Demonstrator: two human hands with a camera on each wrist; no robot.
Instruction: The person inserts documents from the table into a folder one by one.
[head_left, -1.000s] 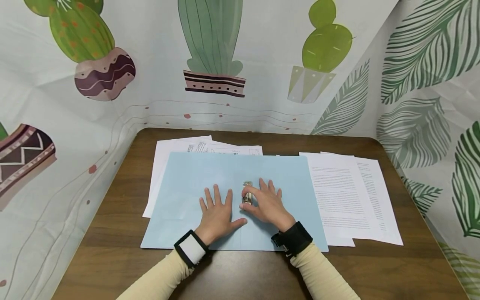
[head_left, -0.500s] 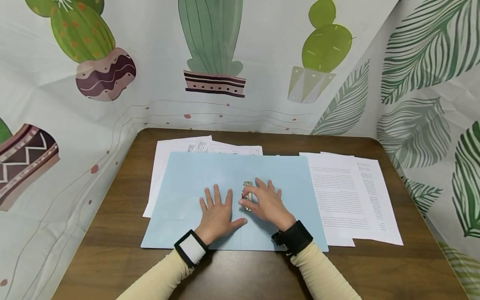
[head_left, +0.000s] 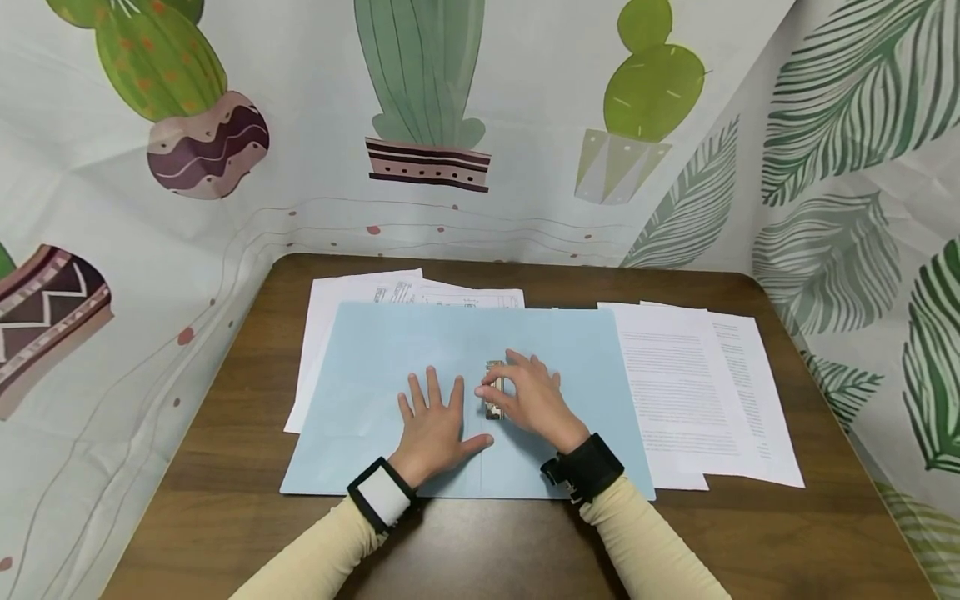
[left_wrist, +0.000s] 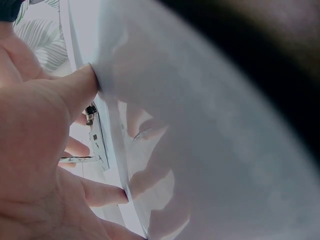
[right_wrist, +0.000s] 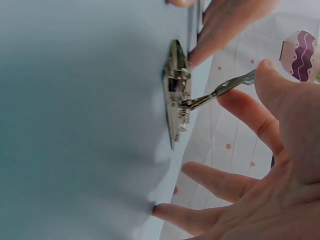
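A light blue file folder [head_left: 382, 342] lies spread open on the desk, with a metal spring clip [head_left: 494, 412] fixed right of its fold. My right hand [head_left: 542, 403] is over the clip. Seen from the right wrist, the clip's lever [right_wrist: 220, 91] stands raised at a slant from its base plate [right_wrist: 174, 100], its end pinched between thumb and index finger. The other right fingers spread toward the folder. My left hand [head_left: 433, 435] rests flat on the folder's left half, fingers spread, thumb pointing toward the fold.
Printed sheets [head_left: 675, 375] lie right of the folder, partly under its edge. More papers [head_left: 322, 308] stick out behind its left half. The brown wooden desk [head_left: 202, 450] ends at a cloth backdrop [head_left: 315, 167] printed with cacti and leaves.
My right thumb and index finger have shifted slightly left and away from me over the clip, uncovering its near end. The left hand stays in place on the folder.
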